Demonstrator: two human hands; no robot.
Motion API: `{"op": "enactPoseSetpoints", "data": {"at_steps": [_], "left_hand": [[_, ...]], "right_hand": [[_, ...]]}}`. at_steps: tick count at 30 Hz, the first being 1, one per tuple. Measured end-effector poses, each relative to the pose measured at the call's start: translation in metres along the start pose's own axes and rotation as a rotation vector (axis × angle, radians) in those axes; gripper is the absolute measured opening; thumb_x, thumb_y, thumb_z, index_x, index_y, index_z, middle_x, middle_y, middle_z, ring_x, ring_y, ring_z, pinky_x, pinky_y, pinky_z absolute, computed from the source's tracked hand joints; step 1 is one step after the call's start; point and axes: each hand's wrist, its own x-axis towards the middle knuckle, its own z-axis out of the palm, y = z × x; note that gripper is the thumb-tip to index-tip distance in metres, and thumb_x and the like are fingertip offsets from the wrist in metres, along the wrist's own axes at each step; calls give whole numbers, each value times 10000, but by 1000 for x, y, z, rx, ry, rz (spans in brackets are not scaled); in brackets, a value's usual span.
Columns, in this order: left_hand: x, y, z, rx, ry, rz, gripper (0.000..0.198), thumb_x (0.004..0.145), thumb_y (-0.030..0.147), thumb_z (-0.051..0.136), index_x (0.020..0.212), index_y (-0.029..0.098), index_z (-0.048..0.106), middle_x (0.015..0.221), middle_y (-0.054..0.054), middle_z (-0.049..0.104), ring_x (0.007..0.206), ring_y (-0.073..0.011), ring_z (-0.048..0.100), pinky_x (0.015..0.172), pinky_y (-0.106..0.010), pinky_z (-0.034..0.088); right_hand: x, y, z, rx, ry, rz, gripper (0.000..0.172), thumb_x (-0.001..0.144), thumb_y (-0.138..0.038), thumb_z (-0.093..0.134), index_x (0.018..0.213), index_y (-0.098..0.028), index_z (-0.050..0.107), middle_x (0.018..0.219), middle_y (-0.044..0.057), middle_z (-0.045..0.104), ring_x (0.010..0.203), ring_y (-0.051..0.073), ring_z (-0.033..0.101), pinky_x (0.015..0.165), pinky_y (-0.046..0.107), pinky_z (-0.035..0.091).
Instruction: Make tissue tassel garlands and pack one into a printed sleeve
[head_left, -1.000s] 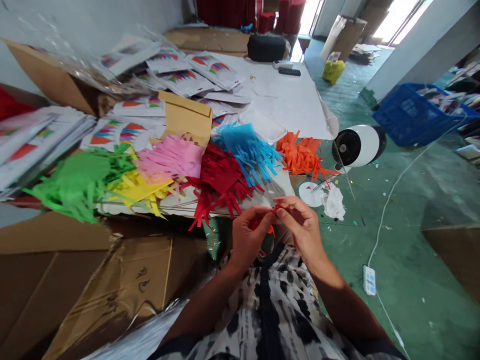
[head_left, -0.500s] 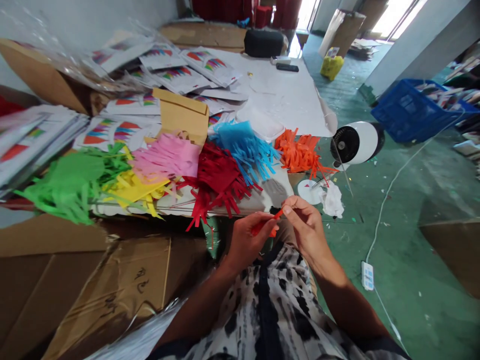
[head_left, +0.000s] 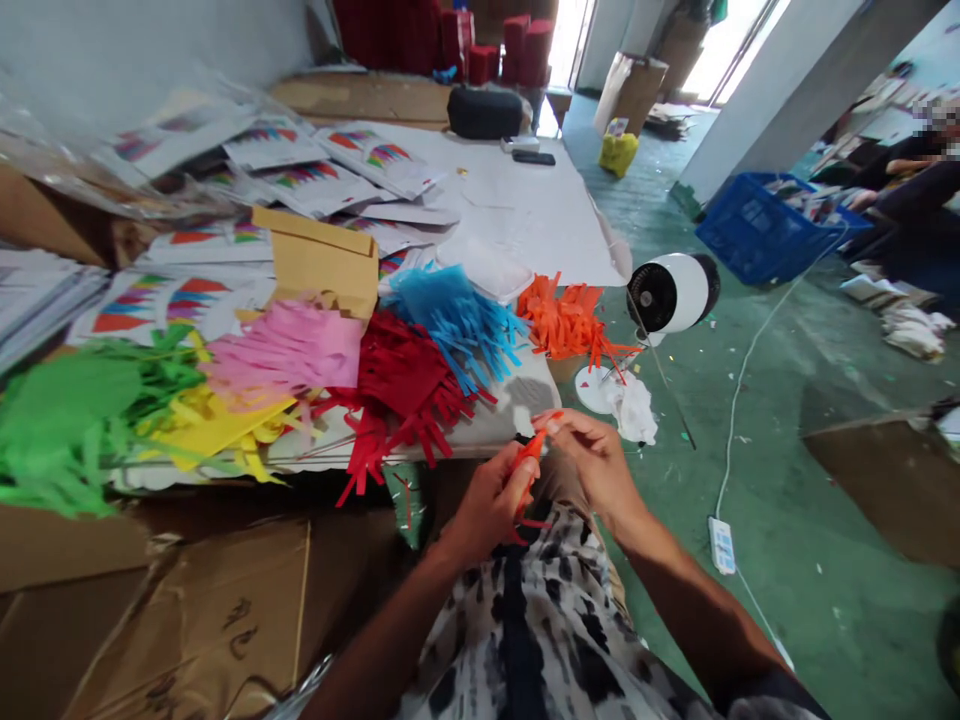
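Observation:
My left hand (head_left: 489, 502) is closed around an orange paper tassel (head_left: 532, 450), whose twisted upper part sticks up past my thumb. A few loose strips hang below that fist. My right hand (head_left: 598, 462) pinches the tip of the same tassel between thumb and fingertips. Ahead, along the table's front edge, lie bundles of fringed paper: red (head_left: 401, 370), blue (head_left: 446, 310), pink (head_left: 289, 345), yellow (head_left: 225, 420) and green (head_left: 71, 415). An orange bundle (head_left: 566, 318) hangs at the table's right corner, nearest to my right hand.
Printed white packets (head_left: 322, 180) and a tan envelope (head_left: 319, 260) cover the table's left side. Farther back are a black case (head_left: 485, 112) and a phone (head_left: 533, 158). On the green floor stand a white fan (head_left: 679, 292), a power strip (head_left: 721, 545) and a blue crate (head_left: 757, 225). A person sits far right.
The orange tassel now points upward and shows more of its length above my left hand. My right fingers have shifted to its tip. The whole view has swung right.

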Motion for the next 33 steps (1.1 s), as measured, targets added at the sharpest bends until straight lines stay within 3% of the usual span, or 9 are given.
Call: {"op": "enactPoseSetpoints", "data": {"at_steps": [5,8,10,14,17,19,22,27,33], "left_hand": [[11,-3,-1,227,-128,-37,351,1010,481,484,928,189,661,709,14,590,623,-140,539,567,-241,388],[20,4,-6,313,-133,15,339,1009,426,498,886,184,700,717,7,631,655,-144,567,606,-242,400],[31,15,-9,363,-107,59,341,1019,383,486,841,183,696,673,14,612,625,-138,552,591,-243,382],[76,52,-11,582,13,324,299,1028,344,527,822,194,683,754,-5,672,695,-152,591,662,-265,441],[136,77,-9,791,148,591,228,1028,251,513,1101,174,714,1076,-98,759,1031,-239,670,954,-364,520],[181,82,-5,922,116,668,384,1007,160,487,1362,105,624,1346,-174,690,1302,-285,596,1142,-429,457],[230,73,3,1042,3,643,471,975,120,510,1436,45,569,1491,-219,596,1438,-291,520,1246,-442,385],[240,37,6,1109,-109,703,345,996,133,477,1257,118,703,1407,-173,669,1372,-268,589,1205,-456,452],[232,14,5,1156,-86,652,446,996,98,477,1417,132,623,1569,-151,555,1526,-256,448,1269,-468,392]], "right_hand": [[54,-21,-75,10,296,-121,199,973,-453,674,976,-271,754,936,17,786,708,146,661,573,252,473],[87,-44,-124,-241,586,-500,206,1013,-402,617,1107,-279,754,1043,62,777,898,187,722,763,333,562],[100,-54,-146,-482,593,-664,241,1033,-349,573,1162,-279,763,1120,93,769,1030,221,723,915,406,555],[107,-36,-156,-920,205,-643,355,991,-211,551,1279,-308,736,1295,69,748,1250,264,670,1110,493,479],[108,1,-145,-984,-129,-516,434,927,-162,580,1296,-336,727,1388,35,713,1307,300,646,1139,548,480],[111,25,-141,-958,-245,-462,452,912,-117,554,1268,-314,749,1382,59,716,1281,324,662,1110,570,506],[118,39,-143,-876,-298,-385,503,879,-55,509,1246,-284,767,1335,84,739,1270,320,673,1085,557,528],[100,-16,-135,-626,-169,-355,400,938,-140,567,1229,-323,770,1251,46,769,1184,254,709,1047,516,549],[48,-104,-89,-219,-614,-431,299,1047,-364,554,1259,-449,748,1177,9,789,1020,211,745,881,384,605]]}}
